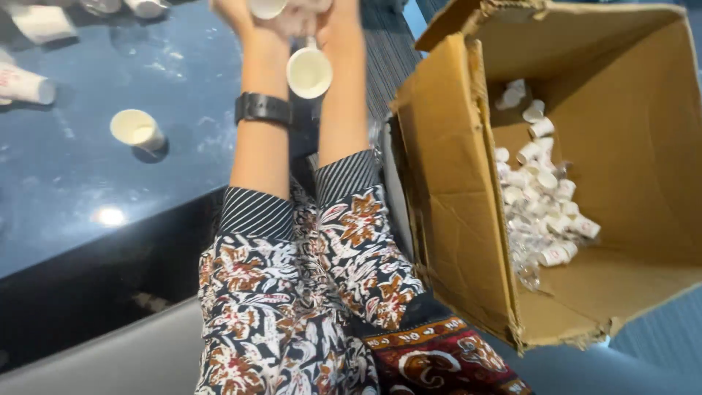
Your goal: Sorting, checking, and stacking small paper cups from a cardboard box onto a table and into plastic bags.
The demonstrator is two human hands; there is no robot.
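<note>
Both my hands reach up to the top edge of the head view, mostly cut off by the frame. My left hand (235,13), with a black watch on its wrist, and my right hand (338,16) are closed together around white paper cups. One cup (308,72) hangs between my wrists with its open mouth facing me, and another cup (266,7) shows at the top edge. Which hand bears which cup is hard to tell.
A large open cardboard box (453,212) stands at my right, holding several white cups on its floor. A dark glossy table (88,190) lies at left, with a standing cup (136,129) and other cups (26,85) lying near its far edge.
</note>
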